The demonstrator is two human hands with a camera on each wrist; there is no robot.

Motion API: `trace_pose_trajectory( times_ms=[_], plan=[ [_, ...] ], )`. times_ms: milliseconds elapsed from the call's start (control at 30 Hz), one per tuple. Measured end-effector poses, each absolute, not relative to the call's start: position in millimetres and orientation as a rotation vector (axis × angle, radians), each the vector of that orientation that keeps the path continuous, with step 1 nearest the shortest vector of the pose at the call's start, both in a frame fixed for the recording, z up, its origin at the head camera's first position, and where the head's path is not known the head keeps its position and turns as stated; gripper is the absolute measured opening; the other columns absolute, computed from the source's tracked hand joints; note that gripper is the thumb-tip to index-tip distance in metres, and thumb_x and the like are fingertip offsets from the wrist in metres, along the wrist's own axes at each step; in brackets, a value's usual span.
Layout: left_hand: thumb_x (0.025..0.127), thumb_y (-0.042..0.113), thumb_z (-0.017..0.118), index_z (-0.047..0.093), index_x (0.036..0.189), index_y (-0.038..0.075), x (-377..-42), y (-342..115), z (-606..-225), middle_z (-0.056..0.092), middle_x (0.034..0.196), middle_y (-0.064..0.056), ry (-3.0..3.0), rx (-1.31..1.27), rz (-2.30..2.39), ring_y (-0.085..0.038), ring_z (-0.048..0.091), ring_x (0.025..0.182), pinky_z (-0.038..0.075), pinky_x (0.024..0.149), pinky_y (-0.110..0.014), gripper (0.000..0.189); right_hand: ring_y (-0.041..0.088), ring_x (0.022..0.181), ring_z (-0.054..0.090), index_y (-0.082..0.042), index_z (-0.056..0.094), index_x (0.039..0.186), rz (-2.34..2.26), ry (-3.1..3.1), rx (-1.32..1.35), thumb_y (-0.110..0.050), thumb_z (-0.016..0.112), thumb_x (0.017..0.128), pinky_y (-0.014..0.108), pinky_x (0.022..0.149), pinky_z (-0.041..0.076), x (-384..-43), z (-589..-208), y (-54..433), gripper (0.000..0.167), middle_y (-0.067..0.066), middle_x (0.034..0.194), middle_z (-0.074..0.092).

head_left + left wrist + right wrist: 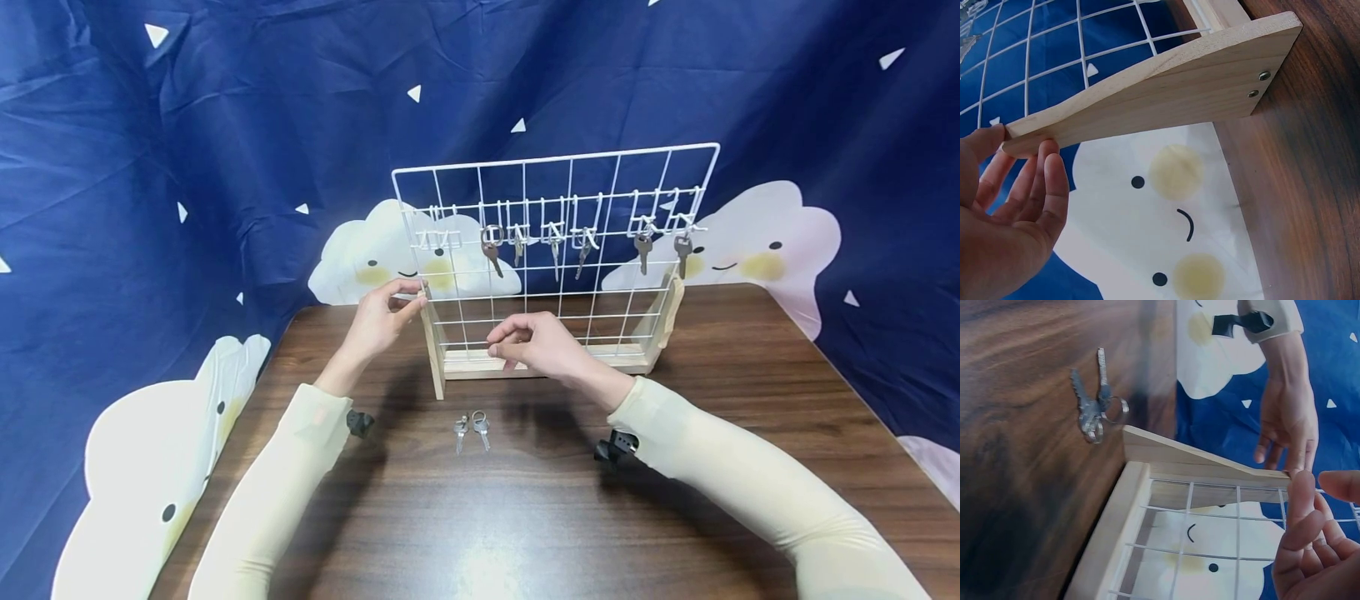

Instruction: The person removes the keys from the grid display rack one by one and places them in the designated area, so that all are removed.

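I have the left hand pinching the upper tip of the wooden left side panel, thumb and fingertips pressed against it. On the left wrist view I make out 2 screws at the end of that panel well away from the hand. I have the right hand in front of the lower part of the white wire grid, fingers loosely bent, a narrow gap between thumb and index finger; I see nothing held there, and I cannot tell whether it touches the wires.

Between the 2 hands, and nearer to me than either, 1 silver key with a ring lies on the brown wooden table, just beside another ringed silver key. Above the right hand, 6 keys hang from white hooks on the grid: a brownish key is up from that hand's fingertips, and the other 5 run off to its right, the last 2 beyond the wrist. The wooden base bar runs behind the right hand, and the right side panel stands past it to the right. Behind both hands I see a dark blue cloth with white clouds
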State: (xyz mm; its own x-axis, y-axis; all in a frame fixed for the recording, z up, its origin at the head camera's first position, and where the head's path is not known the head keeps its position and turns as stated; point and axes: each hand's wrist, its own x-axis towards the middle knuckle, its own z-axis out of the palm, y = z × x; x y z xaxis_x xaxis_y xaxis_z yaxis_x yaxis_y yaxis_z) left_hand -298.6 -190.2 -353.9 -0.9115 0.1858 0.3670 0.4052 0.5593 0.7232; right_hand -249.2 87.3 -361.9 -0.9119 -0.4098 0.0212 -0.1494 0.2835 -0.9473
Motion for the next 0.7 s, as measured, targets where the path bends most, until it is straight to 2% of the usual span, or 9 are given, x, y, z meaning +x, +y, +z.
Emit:
trace_pose_trajectory(
  times_ms=[200, 400, 433, 567, 700],
  plan=[
    [0.094, 0.019, 0.070, 0.068, 0.121, 0.005, -300, -191, -355, 0.071, 0.121, -0.015, -2.545, -0.490, -1.274, -0.033, 0.072, 0.099, 0.060, 0.089, -0.043, 0.030, 0.030, 0.073, 0.073, -0.009, 0.071, 0.107, -1.688, 2.349, -0.514, -0.016, 0.073, 0.089, 0.021, 0.044, 0.042, -249, -350, 88, 0.019, 0.002, 0.086, 0.074],
    [0.094, 0.019, 0.070, 0.068, 0.120, 0.005, -299, -190, -354, 0.071, 0.121, -0.015, -2.535, -0.496, -1.271, -0.032, 0.072, 0.100, 0.060, 0.090, -0.042, 0.029, 0.028, 0.071, 0.072, -0.010, 0.071, 0.105, -1.695, 2.368, -0.539, -0.016, 0.073, 0.089, 0.021, 0.046, 0.044, -250, -345, 89, 0.018, 0.023, 0.099, 0.073],
    [0.094, 0.019, 0.070, 0.068, 0.120, 0.005, -299, -190, -354, 0.071, 0.121, -0.015, -2.535, -0.495, -1.270, -0.033, 0.072, 0.100, 0.060, 0.090, -0.042, 0.029, 0.025, 0.070, 0.072, -0.010, 0.071, 0.106, -1.696, 2.375, -0.546, -0.017, 0.073, 0.089, 0.021, 0.046, 0.044, -250, -344, 89, 0.018, 0.023, 0.099, 0.072],
    [0.094, 0.019, 0.070, 0.068, 0.119, 0.005, -299, -190, -354, 0.071, 0.121, -0.015, -2.536, -0.491, -1.272, -0.033, 0.072, 0.100, 0.060, 0.091, -0.042, 0.029, 0.035, 0.076, 0.073, -0.008, 0.071, 0.107, -1.719, 2.392, -0.537, -0.018, 0.073, 0.089, 0.022, 0.047, 0.047, -251, -338, 89, 0.021, 0.020, 0.096, 0.073],
    [0.094, 0.019, 0.071, 0.068, 0.119, 0.005, -299, -190, -354, 0.071, 0.120, -0.015, -2.535, -0.493, -1.268, -0.033, 0.072, 0.101, 0.059, 0.093, -0.041, 0.029, 0.033, 0.077, 0.074, -0.007, 0.070, 0.108, -1.747, 2.402, -0.507, -0.020, 0.075, 0.089, 0.026, 0.051, 0.050, -251, -332, 88, 0.024, 0.020, 0.098, 0.074]
  ],
)
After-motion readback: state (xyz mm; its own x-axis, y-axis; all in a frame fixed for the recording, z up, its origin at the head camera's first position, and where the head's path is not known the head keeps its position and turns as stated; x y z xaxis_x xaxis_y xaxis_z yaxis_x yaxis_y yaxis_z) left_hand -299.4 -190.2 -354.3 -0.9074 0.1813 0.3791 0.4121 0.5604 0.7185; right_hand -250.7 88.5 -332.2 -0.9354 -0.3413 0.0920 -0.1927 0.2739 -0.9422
